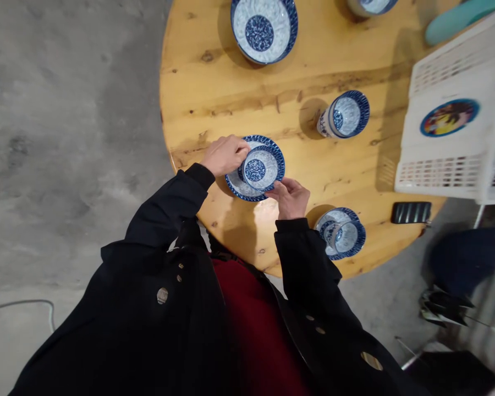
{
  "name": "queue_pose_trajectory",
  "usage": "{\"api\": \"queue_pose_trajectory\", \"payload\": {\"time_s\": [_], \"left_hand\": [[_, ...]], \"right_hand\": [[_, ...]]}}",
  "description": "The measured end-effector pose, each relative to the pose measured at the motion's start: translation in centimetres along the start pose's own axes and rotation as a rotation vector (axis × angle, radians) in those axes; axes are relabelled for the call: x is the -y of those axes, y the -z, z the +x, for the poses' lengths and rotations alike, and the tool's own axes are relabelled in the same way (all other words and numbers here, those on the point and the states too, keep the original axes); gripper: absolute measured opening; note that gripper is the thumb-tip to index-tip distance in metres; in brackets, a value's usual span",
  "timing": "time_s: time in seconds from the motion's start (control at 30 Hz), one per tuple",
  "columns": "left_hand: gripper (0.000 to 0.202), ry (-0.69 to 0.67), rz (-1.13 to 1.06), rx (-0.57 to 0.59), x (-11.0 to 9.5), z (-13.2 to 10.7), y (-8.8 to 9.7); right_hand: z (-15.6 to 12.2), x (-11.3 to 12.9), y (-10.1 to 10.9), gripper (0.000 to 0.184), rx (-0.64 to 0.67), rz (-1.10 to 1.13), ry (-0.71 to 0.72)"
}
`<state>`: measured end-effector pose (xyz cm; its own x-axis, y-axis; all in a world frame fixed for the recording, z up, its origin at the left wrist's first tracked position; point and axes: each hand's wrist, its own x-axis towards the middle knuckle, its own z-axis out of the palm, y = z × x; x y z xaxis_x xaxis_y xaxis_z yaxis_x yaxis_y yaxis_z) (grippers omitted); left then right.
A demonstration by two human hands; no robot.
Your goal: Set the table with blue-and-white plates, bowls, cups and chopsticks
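Note:
A small blue-and-white bowl (270, 175) sits over a patterned plate (235, 187) near the table's front edge. My left hand (226, 155) is closed at the bowl's left rim, its fingertips partly hidden. On the other side, my right hand (291, 199) pinches the lower right rim between thumb and fingers. Whether the bowl rests fully on the plate or is slightly raised, I cannot tell. To the right of my right hand stands another plate (357, 250) with a small cup (346, 237) on it.
Nested blue-and-white bowls (350, 115) stand right of centre on the round wooden table (231, 99). A large bowl (282, 33) is at the far side, another bowl (371, 6) to its right. A white basket (437, 154) and a black ridged object (411, 212) occupy the right side.

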<state>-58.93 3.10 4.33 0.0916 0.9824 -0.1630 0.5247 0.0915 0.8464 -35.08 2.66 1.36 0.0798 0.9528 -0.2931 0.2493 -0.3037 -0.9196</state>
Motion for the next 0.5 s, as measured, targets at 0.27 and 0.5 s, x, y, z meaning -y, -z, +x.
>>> {"api": "queue_pose_trajectory", "payload": {"time_s": [0.27,0.5], "left_hand": [[0.02,0.014,-0.083,-0.047,0.3,0.1,0.1],[0.024,0.05,-0.091,-0.107,0.5,-0.3,0.3]], "right_hand": [[0.2,-0.3,-0.1,0.037,0.024,-0.048,0.018],[-0.8,0.9,0.6,0.04,-0.034,-0.118,0.018]]}}
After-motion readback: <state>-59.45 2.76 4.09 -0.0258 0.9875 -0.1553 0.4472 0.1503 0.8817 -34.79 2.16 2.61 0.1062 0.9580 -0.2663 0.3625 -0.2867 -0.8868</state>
